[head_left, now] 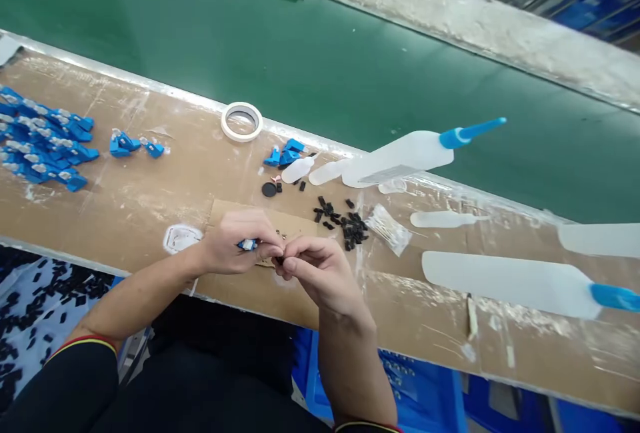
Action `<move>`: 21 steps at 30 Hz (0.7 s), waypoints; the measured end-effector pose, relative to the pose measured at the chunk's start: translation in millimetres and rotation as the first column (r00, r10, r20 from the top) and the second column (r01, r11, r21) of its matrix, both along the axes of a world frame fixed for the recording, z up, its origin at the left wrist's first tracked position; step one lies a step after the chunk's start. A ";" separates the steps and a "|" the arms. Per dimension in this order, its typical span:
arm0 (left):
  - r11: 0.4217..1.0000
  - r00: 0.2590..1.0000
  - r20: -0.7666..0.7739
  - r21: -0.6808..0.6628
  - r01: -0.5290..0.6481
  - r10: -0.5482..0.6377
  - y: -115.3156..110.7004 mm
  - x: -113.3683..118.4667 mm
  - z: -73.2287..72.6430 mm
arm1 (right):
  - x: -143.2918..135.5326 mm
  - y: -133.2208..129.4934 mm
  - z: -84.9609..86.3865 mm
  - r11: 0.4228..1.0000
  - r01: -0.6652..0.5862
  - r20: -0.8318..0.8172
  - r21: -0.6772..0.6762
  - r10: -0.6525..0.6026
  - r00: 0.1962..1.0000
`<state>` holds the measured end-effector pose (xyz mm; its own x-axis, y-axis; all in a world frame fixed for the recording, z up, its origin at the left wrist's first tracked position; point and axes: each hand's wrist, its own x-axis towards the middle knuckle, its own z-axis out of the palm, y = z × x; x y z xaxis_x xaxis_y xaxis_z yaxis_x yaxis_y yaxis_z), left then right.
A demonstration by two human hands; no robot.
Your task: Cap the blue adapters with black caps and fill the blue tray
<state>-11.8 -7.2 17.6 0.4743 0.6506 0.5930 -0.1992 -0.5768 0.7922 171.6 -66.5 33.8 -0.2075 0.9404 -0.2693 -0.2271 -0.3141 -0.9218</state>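
Observation:
My left hand (240,243) is closed, with a small blue and white piece (247,244) held against its palm. Its thumb and index fingertips meet those of my right hand (320,270), which is pinched around a small dark part (279,260) mostly hidden by the fingers. Both hands are over a piece of cardboard (220,210) that has tiny metal bits (283,234) on it. Just right of the hands lies a pile of small black parts (354,230). Behind them are several blue pieces (290,153) and a round black disc (269,189).
A tape roll (242,122) lies at the bench's back edge, beside a green belt (320,80). White bottles (400,158) with blue nozzles and a bag of swabs (389,228) lie right. Blue assemblies (40,140) crowd the far left. Blue crates (425,393) stand below the bench.

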 end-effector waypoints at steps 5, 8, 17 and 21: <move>0.956 0.997 -0.026 -0.284 -0.077 0.073 -0.4 -2.3 -6.2 | 0.7 1.3 1.3 0.995 0.064 -0.120 -0.077 -0.073 0.990; 0.788 0.994 0.093 -0.616 0.014 0.055 7.2 -5.9 -11.7 | 17.1 -2.5 -1.3 0.976 0.191 0.095 0.107 -0.201 0.975; 0.589 0.985 0.108 -0.808 0.010 0.132 22.0 -4.9 -11.9 | 40.0 -10.3 -19.8 0.683 -0.500 0.841 0.532 -0.359 0.406; 0.658 0.987 0.081 -0.752 -0.030 0.138 23.1 -1.3 -13.4 | 32.2 -5.5 -26.2 0.564 -0.675 0.873 0.475 -0.402 0.278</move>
<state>-13.2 15.9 4.3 0.3550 0.9327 -0.0631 -0.3041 0.1791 0.9356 203.8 -72.0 7.7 -0.5086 0.8084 0.2963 0.7788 0.5787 -0.2420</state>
